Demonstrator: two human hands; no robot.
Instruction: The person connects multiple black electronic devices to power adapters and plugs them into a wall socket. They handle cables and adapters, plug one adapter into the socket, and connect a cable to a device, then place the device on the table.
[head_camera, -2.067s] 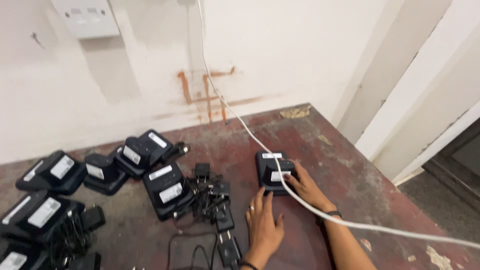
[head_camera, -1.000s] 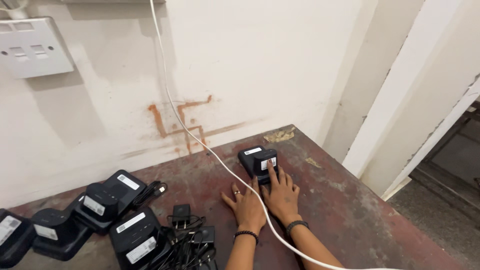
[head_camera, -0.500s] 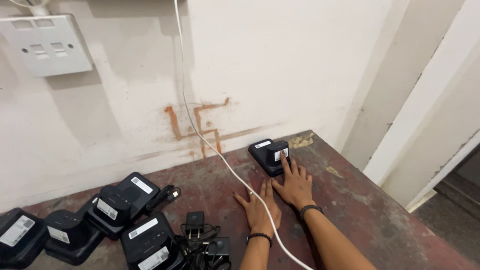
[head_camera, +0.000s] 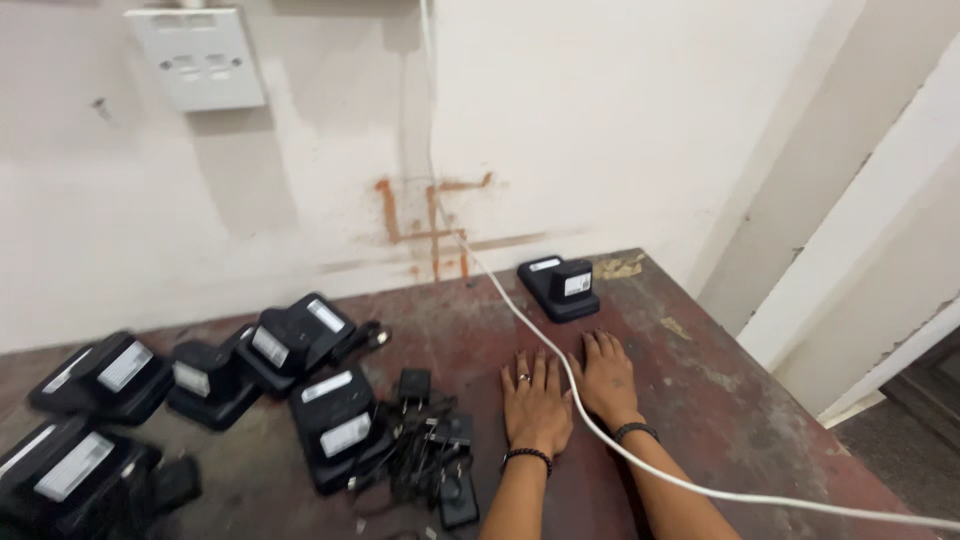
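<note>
Here both hands' fingers (head_camera: 537, 372) lie spread on the worn reddish table (head_camera: 720, 400) beside a white wall (head_camera: 600, 120).

Ahead of my fingers, near the wall, the lone black plastic charging cradle (head_camera: 560, 288) wears two small white rectangular labels (head_camera: 577, 284), one on its face and one on its flat base. To my left, the black cradles in the heap (head_camera: 200, 390) each carry similar white rectangular stickers (head_camera: 125, 366), tilted various ways.
</note>
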